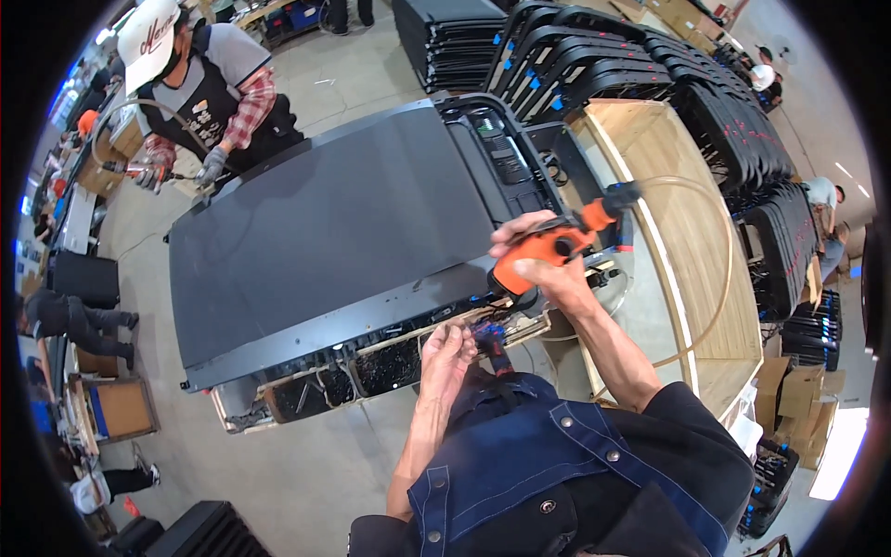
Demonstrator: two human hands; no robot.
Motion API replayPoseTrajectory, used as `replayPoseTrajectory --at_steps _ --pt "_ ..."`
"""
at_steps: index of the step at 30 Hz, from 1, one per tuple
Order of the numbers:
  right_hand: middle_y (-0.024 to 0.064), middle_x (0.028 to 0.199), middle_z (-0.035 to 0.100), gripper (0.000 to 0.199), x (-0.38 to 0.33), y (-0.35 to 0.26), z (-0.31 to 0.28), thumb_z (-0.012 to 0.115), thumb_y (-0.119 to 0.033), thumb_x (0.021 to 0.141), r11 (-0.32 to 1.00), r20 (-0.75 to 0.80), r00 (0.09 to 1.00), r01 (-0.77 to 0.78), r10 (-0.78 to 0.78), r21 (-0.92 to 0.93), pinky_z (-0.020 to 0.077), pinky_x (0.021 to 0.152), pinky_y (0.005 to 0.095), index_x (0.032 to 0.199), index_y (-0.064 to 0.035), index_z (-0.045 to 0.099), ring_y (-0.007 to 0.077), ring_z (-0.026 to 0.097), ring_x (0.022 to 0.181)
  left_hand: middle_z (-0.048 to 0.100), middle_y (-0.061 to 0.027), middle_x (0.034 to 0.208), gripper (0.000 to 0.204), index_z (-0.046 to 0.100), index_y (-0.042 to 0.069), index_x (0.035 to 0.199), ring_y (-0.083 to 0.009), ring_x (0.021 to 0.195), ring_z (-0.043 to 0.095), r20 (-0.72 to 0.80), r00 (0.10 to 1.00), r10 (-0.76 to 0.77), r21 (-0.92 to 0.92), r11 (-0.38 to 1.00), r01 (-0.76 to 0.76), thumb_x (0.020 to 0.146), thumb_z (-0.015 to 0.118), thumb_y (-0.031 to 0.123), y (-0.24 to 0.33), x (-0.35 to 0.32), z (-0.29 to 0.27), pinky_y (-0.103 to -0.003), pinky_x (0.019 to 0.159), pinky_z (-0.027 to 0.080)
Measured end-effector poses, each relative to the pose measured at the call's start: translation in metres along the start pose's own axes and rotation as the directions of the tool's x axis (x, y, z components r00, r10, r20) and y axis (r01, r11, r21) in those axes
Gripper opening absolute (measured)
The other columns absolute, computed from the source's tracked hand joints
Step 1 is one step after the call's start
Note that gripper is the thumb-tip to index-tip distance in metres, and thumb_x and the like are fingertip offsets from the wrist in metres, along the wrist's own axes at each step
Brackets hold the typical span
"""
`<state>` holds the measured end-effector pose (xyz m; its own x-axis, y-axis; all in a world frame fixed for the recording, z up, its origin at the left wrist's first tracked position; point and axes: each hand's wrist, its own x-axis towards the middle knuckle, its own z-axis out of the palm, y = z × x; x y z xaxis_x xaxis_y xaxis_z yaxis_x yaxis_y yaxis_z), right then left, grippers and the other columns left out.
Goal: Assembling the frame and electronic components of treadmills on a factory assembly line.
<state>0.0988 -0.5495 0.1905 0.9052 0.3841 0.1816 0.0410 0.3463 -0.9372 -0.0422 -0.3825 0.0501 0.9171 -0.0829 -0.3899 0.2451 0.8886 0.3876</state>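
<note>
My right hand [557,277] is wrapped around an orange power tool [532,257] with a black, motion-blurred end, held above the right end of a large dark grey panel [334,213]. A clear hose [724,269] loops from near that black end. My left hand [447,357] is low at the panel's near edge, thumb and fingertips pinched together; what they hold, if anything, is too small to make out. Just beside it is a blue and red drill [489,332], partly hidden. Below the edge, trays of small black parts [382,369] run along the bench.
Across the panel, a co-worker [209,102] in gloves holds another hose-fed tool [144,172]. A wooden-topped bench [715,306] stands at my right. Behind it are stacked black frames [594,65] with blue and red bits. More flat black panels [445,46] are piled at the back.
</note>
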Motion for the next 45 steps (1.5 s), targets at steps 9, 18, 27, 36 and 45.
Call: replayPoseTrajectory --at_steps 9,18,27,36,45 --pt "0.0125 0.11 0.062 0.046 -0.023 0.013 0.003 0.075 -0.014 0.078 0.915 -0.093 0.993 -0.034 0.077 0.402 0.0523 0.098 0.0504 0.119 -0.0091 0.054 0.0261 0.067 0.096 0.062 -0.0049 0.096 0.027 0.059 0.006 0.119 -0.0119 0.079 0.057 -0.084 0.995 0.059 -0.055 0.996 -0.064 0.097 0.069 0.018 -0.001 -0.01 0.006 -0.026 0.07 0.05" --pt "0.0122 0.111 0.062 0.044 -0.028 0.028 0.023 0.074 -0.017 0.081 0.917 -0.16 0.985 0.004 0.066 0.399 0.0518 0.099 0.051 0.12 -0.0089 0.054 0.0258 0.066 0.096 0.063 -0.005 0.095 0.022 0.06 0.004 0.113 -0.0115 0.076 0.057 -0.095 0.991 0.097 -0.153 0.982 -0.111 0.1 0.065 0.021 0.011 -0.023 -0.004 -0.025 0.066 0.05" --pt "0.013 0.112 0.062 0.045 -0.033 0.05 0.085 0.071 -0.014 0.084 0.966 -0.261 0.965 0.04 0.029 0.257 0.0523 0.099 0.0503 0.124 -0.0073 0.052 0.0251 0.067 0.098 0.063 -0.004 0.087 0.022 0.061 0.002 0.112 -0.0111 0.067 0.058 -0.182 0.919 0.351 0.421 0.872 -0.249 0.103 0.061 0.021 0.059 -0.031 -0.02 -0.026 0.061 0.052" --pt "0.0172 0.117 0.063 0.044 -0.025 0.079 0.171 0.072 -0.005 0.085 0.994 -0.319 0.941 0.111 -0.111 -0.018 0.0556 0.092 0.0431 0.123 -0.003 0.05 0.0256 0.068 0.101 0.062 -0.0046 0.078 0.024 0.062 0.0 0.113 -0.0083 0.057 0.053 -0.135 0.961 0.242 0.453 0.877 -0.157 0.105 0.056 0.022 0.112 -0.02 -0.058 -0.023 0.049 0.045" --pt "0.0182 0.112 0.065 0.048 0.007 0.087 0.224 0.074 0.007 0.079 0.919 0.069 0.996 0.072 -0.05 -0.388 0.0579 0.091 0.0394 0.119 -0.0047 0.051 0.0238 0.069 0.101 0.062 -0.0018 0.077 0.029 0.066 -0.002 0.12 -0.0037 0.057 0.048 -0.182 0.937 0.298 0.556 0.817 -0.152 0.105 0.055 0.021 0.139 -0.033 -0.084 -0.021 0.049 0.039"
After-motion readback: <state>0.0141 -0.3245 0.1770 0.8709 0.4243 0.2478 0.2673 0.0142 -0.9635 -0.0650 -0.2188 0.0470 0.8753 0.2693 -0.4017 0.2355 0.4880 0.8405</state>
